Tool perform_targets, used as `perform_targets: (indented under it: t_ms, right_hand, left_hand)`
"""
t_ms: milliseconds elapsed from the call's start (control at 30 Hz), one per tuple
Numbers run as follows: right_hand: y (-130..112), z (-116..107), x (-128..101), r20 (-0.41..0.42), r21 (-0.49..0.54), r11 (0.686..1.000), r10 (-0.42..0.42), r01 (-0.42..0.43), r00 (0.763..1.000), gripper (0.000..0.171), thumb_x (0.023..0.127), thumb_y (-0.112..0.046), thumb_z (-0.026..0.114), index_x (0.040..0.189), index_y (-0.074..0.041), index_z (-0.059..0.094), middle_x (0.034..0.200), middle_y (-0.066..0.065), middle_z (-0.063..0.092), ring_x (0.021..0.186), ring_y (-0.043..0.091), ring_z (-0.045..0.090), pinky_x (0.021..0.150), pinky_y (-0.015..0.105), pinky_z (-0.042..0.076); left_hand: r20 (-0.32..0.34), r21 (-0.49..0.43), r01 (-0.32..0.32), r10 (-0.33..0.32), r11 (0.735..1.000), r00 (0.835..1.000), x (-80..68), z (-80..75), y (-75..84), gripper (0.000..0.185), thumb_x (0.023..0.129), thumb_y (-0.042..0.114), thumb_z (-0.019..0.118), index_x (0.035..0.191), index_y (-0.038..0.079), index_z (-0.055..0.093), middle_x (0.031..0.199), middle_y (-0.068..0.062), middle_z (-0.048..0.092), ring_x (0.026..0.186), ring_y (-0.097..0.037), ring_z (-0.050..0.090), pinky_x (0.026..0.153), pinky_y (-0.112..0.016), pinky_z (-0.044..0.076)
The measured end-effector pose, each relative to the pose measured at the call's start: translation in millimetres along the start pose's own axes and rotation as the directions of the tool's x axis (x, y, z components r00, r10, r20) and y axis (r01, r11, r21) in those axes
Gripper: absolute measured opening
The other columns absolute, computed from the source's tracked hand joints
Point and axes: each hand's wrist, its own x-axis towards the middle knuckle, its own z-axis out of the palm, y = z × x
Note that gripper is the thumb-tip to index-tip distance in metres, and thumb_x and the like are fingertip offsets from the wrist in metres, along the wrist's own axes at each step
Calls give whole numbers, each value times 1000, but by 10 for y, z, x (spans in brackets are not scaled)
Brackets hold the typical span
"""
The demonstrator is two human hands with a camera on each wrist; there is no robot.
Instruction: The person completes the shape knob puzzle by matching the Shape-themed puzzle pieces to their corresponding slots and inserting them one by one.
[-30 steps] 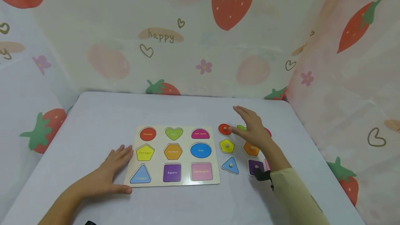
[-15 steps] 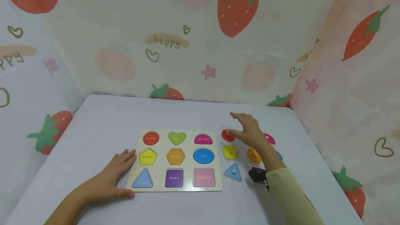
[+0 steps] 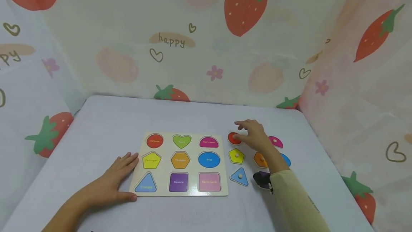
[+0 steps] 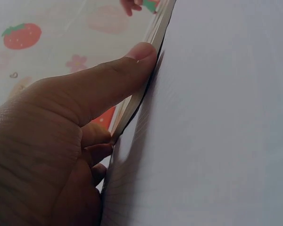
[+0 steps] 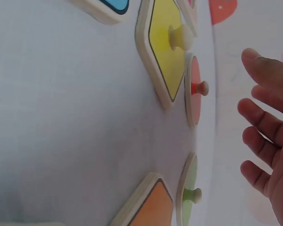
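- My right hand [image 3: 254,136] hovers over the loose pieces, fingers spread and relaxed, holding nothing; its fingertips hang just above the red circle piece [image 3: 234,138], not touching it in the right wrist view.
- That red circle piece is a flat wooden disc with a small red knob, lying on the table [image 3: 199,117] just right of the board's far right corner.
- My left hand [image 3: 112,183] lies flat on the table, fingers straight, thumb pressed along the near left edge of the puzzle board [image 3: 180,162].
- The board is a pale, thin wooden slab with nine printed shape recesses in three rows of three; none holds a piece.
- Loose pieces I can count: eight. Besides the red circle, a yellow pentagon [image 3: 236,156], blue triangle [image 3: 239,177], orange hexagon [image 3: 260,160], pink half-round [image 3: 275,141], a blue one [image 3: 285,160] mostly hidden by my arm, a purple one [image 3: 262,179] partly behind my sleeve, and a green one [image 5: 191,193] seen only from the wrist.
- The tabletop is smooth, matte pale grey.
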Motion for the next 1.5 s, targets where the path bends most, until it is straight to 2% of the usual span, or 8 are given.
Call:
perform_targets:
  t_ms: [267,467,700,933,1067,1200,1500]
  right_hand:
    - [18,60,71,49,21,999,33,-34,998,47,92,-32,78,135,-17,67,113,4,70,114,28,54,102,53,44]
    - [43,87,109,111,21,996,83,-86,990,33,95,-28,75,127,-19,73,109,1,70,111,26,55,97,45,53]
    - [96,102,113,142,6,993,119,-121,983,27,97,-23,73,123,-15,75,108,4,71,104,26,57,95,42,54]
    - [89,152,92,146,39,986,154,-161,977,25,98,-22,72,121,-14,75,107,4,71,102,25,57,93,39,55]
    - [69,165,79,148,55,983,167,-177,975,24,98,-22,71,120,-15,75,108,4,72,103,25,58,94,40,55]
    - [71,164,96,133,61,979,184,-193,974,21,98,-22,72,118,-15,75,105,3,72,101,25,59,94,40,55]
    - [40,148,136,116,68,975,204,-213,972,20,97,-23,73,115,-14,76,108,5,72,100,24,60,91,38,57]
  left_hand:
    - [0,-5,14,-14,1000,1000,-16,19,-9,121,70,71,79,162,9,30,171,-7,21,159,-35,6,116,-12,-16]
    - [3,-14,17,-17,1000,1000,-13,25,1,120,71,70,80,162,10,30,171,-7,21,159,-36,5,118,-15,-16]
    - [10,-10,5,-5,1000,1000,30,36,10,119,72,70,79,162,11,29,172,-5,20,159,-34,5,120,-17,-15]
    - [20,-7,13,-12,1000,1000,22,4,13,121,70,69,80,162,10,29,172,-5,20,159,-34,4,118,-14,-16]
    - [29,-2,21,-21,1000,999,6,-12,2,121,70,70,80,163,11,28,172,-5,18,159,-34,3,119,-17,-17]
    - [20,8,6,-6,1000,1000,21,-24,-6,121,70,70,80,163,12,28,172,-4,19,159,-34,4,118,-15,-16]
    - [18,-1,3,-3,1000,1000,23,14,-17,121,70,69,81,162,9,29,171,-7,21,159,-36,5,118,-13,-16]
